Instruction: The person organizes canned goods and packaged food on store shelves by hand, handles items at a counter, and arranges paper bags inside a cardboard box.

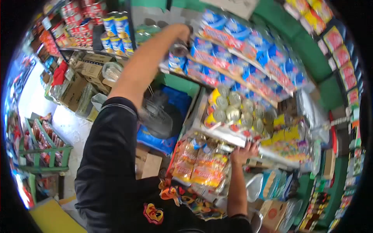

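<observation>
My left hand reaches up to the upper shelf, beside stacked packs of blue-labelled cans. Its fingers are blurred and mostly turned from view, so any hold is unclear. Just below it stands a can with a blue label. Lower down on the right, my right hand rests with fingers spread on the white front edge of a shelf. Behind that edge are yellow-labelled cans with metal lids. Under it, plastic-wrapped orange-and-yellow packs sit close to my right forearm.
Red cans and blue-and-yellow cans fill the left shelf. Cardboard boxes stand below. A dark plastic bag lies on blue wrapping. A green crate is at far left; hanging packets line the right.
</observation>
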Available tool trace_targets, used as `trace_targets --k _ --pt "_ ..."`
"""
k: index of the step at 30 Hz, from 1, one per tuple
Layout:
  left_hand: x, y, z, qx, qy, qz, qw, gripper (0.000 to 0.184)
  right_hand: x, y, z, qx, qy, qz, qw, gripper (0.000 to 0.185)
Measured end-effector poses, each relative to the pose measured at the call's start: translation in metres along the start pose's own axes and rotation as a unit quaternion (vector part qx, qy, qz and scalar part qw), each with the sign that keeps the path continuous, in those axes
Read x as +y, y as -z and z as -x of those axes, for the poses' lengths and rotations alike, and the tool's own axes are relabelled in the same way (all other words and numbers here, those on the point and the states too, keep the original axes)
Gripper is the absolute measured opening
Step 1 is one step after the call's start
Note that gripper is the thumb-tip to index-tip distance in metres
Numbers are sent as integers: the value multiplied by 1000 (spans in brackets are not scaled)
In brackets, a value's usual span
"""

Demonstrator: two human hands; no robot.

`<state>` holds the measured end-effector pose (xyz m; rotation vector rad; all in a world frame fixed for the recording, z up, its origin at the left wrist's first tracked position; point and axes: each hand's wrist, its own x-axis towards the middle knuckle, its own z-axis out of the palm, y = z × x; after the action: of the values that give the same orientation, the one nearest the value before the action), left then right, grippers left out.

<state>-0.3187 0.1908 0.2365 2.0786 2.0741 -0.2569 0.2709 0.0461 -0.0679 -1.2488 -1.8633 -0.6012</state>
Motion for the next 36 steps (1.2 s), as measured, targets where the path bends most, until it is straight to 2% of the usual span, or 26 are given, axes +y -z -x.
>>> trace_targets --k 2,3,4,5,6,7,8,9,10,11,12,14,16,18,20,22,23,26,27,30,33,36 --pt "29 8 39 108 18 -32 994 41 0 7 2 -152 -108 30 982 69" --pt "47 6 62 167 25 -12 986 40 1 9 5 -176 -105 47 978 60" --pt "53 -10 85 240 24 149 959 33 -3 8 3 -108 -61 31 992 57" --pt "61 -35 107 433 -136 219 864 31 -2 2 2 -46 -24 -7 999 61" --pt "82 -56 141 435 -148 300 836 35 1 1 4 -71 -28 28 997 60" --pt "117 -76 190 431 -74 292 851 35 -2 1 -1 -38 -22 5 999 59" --pt "143 -108 220 430 -17 397 810 31 -8 1 -5 -2 -15 -19 1000 59" --pt "185 -129 255 390 34 472 790 24 -8 2 -4 2 -13 -29 1000 58" --pt "209 -176 265 338 -11 536 774 21 -7 0 -6 11 -8 -39 999 57" --pt "239 -203 276 240 -36 555 796 19 -7 0 -7 17 -3 -49 999 56" --pt "266 -246 268 187 -55 474 859 24 -6 -1 -8 14 -3 -43 999 55" --pt "319 -345 229 109 -59 536 835 28 -5 1 -7 0 2 -34 999 55" --pt "357 -377 189 159 -36 428 889 31 -5 3 -9 -18 2 -39 999 58" --pt "376 -429 139 242 -50 302 921 38 -4 4 -8 -15 6 -50 999 60" --pt "384 -427 99 147 -50 227 962 50 -3 6 -9 -33 7 -45 998 66" --pt "391 -389 86 -137 -30 200 970 65 -1 7 -7 -43 12 -45 998 68" --pt "400 -365 100 -84 -2 231 969 83 -1 8 -7 -43 13 -48 998 69" --pt "420 -476 51 92 -3 108 990 89 0 8 -8 -41 18 -66 997 68" --pt "427 -438 64 18 61 171 983 86 0 7 -7 -45 17 -58 997 66" --pt "415 -434 86 -39 7 266 963 80 2 6 -5 -24 27 -61 997 65" --pt "396 -395 156 2 26 537 843 76 4 4 -2 -32 25 -65 997 66" --pt "369 -363 228 111 -16 670 734 73 5 8 -3 -55 21 -66 996 68"
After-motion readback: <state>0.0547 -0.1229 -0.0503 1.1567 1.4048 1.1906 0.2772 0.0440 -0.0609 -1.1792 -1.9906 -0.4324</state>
